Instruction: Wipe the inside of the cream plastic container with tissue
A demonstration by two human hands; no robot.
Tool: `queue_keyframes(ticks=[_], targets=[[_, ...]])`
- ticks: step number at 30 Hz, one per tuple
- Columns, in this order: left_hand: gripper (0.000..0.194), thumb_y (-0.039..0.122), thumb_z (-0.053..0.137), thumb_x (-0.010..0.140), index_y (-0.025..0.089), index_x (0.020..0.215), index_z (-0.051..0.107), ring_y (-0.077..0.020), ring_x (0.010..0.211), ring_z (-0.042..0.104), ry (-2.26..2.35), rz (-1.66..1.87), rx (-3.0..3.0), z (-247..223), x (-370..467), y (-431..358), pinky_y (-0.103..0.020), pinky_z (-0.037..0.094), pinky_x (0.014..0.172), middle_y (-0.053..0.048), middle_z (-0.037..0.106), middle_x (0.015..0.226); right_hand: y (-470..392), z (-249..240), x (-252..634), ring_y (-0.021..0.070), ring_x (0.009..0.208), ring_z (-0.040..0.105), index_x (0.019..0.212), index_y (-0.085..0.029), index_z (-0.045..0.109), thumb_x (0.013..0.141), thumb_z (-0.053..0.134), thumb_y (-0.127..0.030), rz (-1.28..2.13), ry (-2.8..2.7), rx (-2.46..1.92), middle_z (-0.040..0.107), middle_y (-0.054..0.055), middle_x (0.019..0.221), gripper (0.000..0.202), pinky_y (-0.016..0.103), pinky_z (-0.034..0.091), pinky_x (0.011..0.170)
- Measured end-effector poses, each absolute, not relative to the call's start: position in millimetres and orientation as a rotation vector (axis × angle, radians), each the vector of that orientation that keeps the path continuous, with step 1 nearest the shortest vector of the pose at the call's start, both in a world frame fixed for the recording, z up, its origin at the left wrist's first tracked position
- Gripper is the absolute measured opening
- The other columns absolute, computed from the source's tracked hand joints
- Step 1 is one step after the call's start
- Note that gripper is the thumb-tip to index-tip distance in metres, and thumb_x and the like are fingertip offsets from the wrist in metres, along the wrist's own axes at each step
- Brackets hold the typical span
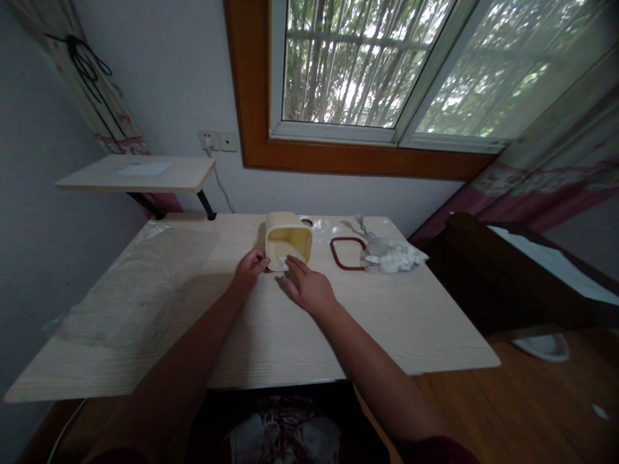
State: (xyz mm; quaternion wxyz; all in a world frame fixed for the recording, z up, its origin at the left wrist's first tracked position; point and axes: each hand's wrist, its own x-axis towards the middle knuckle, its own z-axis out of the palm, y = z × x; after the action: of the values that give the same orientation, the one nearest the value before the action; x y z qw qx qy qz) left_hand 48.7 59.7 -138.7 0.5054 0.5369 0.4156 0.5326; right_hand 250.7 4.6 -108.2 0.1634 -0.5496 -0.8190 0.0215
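A cream plastic bin (289, 221) lies on its side on the table, its rounded square mouth facing me. My left hand (252, 263) is closed at the lower left of the mouth, fingers against the rim. Inside the mouth, near the lower edge, is a small white crumpled piece (283, 261) that looks like tissue. My right hand (307, 283) reaches in from the right with its fingertips on that piece, pressing it to the bin's inner wall; the thumb is held apart below. A bit of reddish brown shows under the rim beside my left fingers, too small to make out.
Right of the bin lie a brown rounded-square ring (333, 252) and a clear plastic bag (394, 254) of white material. Clear plastic sheeting (130, 290) spreads over the table's left side. A raised shelf (97, 177) with paper stands at the back left. Dark furniture (464, 270) adjoins the right.
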Motion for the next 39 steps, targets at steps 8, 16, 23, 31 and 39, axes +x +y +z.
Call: queue_keyframes(ticks=[8, 16, 23, 31, 39], targets=[[0.033, 0.046, 0.072, 0.078, 0.019, 0.081, 0.052, -0.0145, 0.067, 0.064, 1.024, 1.273, 1.293, -135.4, 49.5, 56.7, -0.027, 0.051, 0.068, 0.003, 0.062, 0.071, 2.9, -106.6, 247.6, 0.0242, 0.118, 0.067, 0.151, -0.023, 0.045, 0.104, 0.040, -0.052, 0.089, -2.373, -1.535, 0.045, 0.009, 0.158, 0.056, 0.038, 0.058, 0.096], [0.036, 0.048, 0.073, 0.075, 0.019, 0.079, 0.052, -0.0141, 0.066, 0.062, 1.021, 1.277, 1.302, -137.2, 49.6, 59.5, -0.027, 0.051, 0.066, 0.003, 0.060, 0.070, 5.7, -108.2, 251.2, 0.0260, 0.116, 0.068, 0.150, -0.020, 0.047, 0.104, 0.036, -0.052, 0.047, -2.344, -1.601, 0.045, 0.010, 0.158, 0.057, 0.040, 0.060, 0.090], [0.034, 0.046, 0.073, 0.078, 0.019, 0.079, 0.053, -0.0144, 0.067, 0.063, 1.026, 1.275, 1.307, -133.5, 50.5, 56.2, -0.027, 0.051, 0.067, 0.002, 0.062, 0.070, 3.8, -107.3, 248.8, 0.0249, 0.115, 0.069, 0.151, -0.023, 0.046, 0.104, 0.037, -0.051, 0.043, -2.371, -1.573, 0.045, 0.010, 0.158, 0.055, 0.038, 0.059, 0.090], [0.035, 0.048, 0.073, 0.077, 0.019, 0.080, 0.053, -0.0142, 0.067, 0.063, 1.021, 1.276, 1.310, -134.3, 50.3, 56.6, -0.027, 0.052, 0.067, 0.002, 0.062, 0.070, 7.1, -108.8, 251.3, 0.0258, 0.115, 0.069, 0.150, -0.022, 0.047, 0.105, 0.034, -0.052, 0.034, -2.347, -1.635, 0.045, 0.011, 0.158, 0.056, 0.039, 0.060, 0.089], [0.035, 0.047, 0.074, 0.076, 0.019, 0.080, 0.052, -0.0135, 0.065, 0.063, 1.014, 1.292, 1.281, -137.0, 51.5, 58.0, -0.026, 0.052, 0.066, 0.003, 0.061, 0.070, 4.7, -110.7, 249.9, 0.0232, 0.122, 0.065, 0.151, -0.022, 0.046, 0.105, 0.038, -0.049, 0.079, -2.398, -1.460, 0.046, 0.009, 0.158, 0.054, 0.035, 0.058, 0.095]])
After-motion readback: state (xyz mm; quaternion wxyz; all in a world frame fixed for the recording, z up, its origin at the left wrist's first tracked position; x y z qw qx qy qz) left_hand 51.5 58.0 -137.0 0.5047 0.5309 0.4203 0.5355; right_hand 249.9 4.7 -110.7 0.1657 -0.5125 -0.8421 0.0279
